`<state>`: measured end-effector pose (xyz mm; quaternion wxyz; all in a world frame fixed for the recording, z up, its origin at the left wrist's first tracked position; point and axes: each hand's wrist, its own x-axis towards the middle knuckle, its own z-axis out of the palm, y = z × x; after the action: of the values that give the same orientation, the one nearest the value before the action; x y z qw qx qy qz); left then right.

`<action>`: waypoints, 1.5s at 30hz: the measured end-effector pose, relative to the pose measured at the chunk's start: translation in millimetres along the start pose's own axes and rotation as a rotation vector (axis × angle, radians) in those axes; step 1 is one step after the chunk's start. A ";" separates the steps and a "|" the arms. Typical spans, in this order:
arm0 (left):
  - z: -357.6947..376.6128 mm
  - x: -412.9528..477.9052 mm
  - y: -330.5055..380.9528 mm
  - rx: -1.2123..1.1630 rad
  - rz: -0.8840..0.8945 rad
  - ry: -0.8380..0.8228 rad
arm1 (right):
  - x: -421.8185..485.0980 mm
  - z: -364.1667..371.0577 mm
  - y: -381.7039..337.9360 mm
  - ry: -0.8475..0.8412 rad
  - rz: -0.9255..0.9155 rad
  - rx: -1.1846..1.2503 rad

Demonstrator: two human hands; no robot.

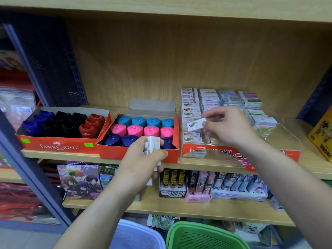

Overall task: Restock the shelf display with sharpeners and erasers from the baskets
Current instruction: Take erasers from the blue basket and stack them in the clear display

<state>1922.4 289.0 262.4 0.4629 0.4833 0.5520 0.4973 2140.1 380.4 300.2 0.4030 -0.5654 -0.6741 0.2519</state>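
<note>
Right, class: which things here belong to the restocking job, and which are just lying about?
Job: eraser, eraser stack, eraser tray, left sharpener box, middle sharpener box, green basket, white basket.
Lying about: card packs, yellow box, picture pack.

Wooden shelf (59,155), two red sharpener boxes (59,144) (115,152), clear eraser tray (280,141)

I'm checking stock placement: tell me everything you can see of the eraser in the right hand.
The eraser is a small white block in a printed wrapper with green and orange artwork. The right hand pinches its right end, holding it slightly tilted over the left columns of similar erasers in the clear display tray.
</note>
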 end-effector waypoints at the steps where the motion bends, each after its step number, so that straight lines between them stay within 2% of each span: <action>1: -1.1 -0.2 1.0 -0.002 0.000 -0.008 | 5.7 2.8 0.3 -0.012 -0.004 -0.038; 9: -2.9 0.6 2.0 0.017 0.059 0.005 | 20.3 15.5 1.4 0.052 -0.070 -0.230; 16: -4.3 5.1 -1.2 0.021 0.075 0.025 | 19.7 20.1 6.5 0.116 -0.065 -0.166; 20: -4.2 3.5 0.5 0.007 0.071 0.034 | 16.2 21.3 6.8 0.055 -0.160 -0.345; 24: -3.1 1.5 3.7 -0.005 0.049 0.046 | 14.1 20.0 11.2 0.079 -0.232 -0.476; 30: -1.2 0.3 5.1 -0.007 0.023 0.001 | -0.5 12.4 7.4 0.179 -0.253 -0.227; 33: 1.1 -0.4 7.0 -0.024 0.044 -0.031 | -20.7 16.4 -10.7 -0.034 -0.269 0.019; 37: 4.1 -3.6 11.1 -0.040 0.115 -0.071 | -36.9 27.2 -25.9 -0.389 -0.230 0.172; 41: 3.3 -5.7 13.7 -0.073 0.129 -0.095 | -36.8 27.2 -27.3 -0.471 -0.139 0.321; 45: -0.5 -4.7 14.7 -0.127 0.116 -0.074 | -34.3 21.9 -23.1 -0.424 -0.042 0.434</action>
<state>1923.5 284.8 277.2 0.4832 0.5021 0.4731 0.5391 2110.2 344.4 297.7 0.3697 -0.3869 -0.6850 0.4943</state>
